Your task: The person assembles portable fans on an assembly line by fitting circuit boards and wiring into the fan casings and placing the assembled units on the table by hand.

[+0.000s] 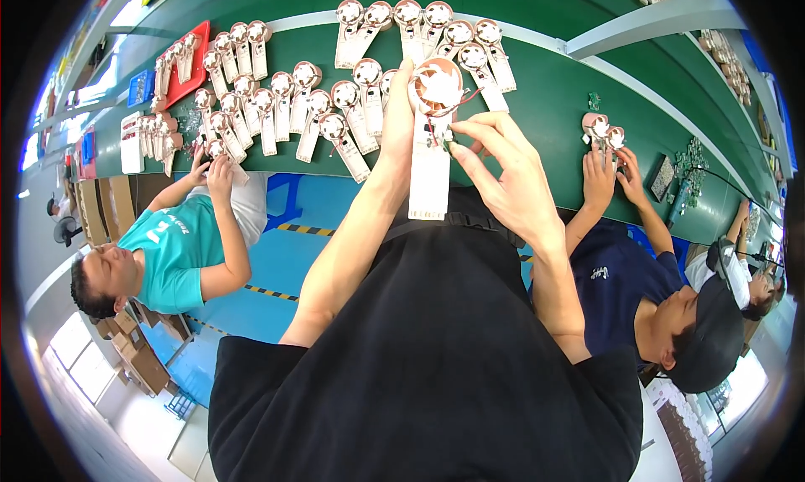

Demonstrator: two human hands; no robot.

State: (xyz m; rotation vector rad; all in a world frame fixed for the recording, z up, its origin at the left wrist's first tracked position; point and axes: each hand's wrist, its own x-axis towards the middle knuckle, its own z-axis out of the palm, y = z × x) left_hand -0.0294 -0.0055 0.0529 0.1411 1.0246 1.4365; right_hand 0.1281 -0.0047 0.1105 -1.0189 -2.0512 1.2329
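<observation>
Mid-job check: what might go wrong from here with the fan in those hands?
The red wire loops out beside the held fan, near the right hand; it could snag.
The left hand holds the fan up, so a slip might drop it.
Another fan seems to reach the table's edge near the left forearm, which might nudge it.

My left hand (402,134) points forward, arm (345,243) outstretched. My right hand (518,173) angles inward, thumb (475,167) close to bent forefinger (480,135).
</observation>
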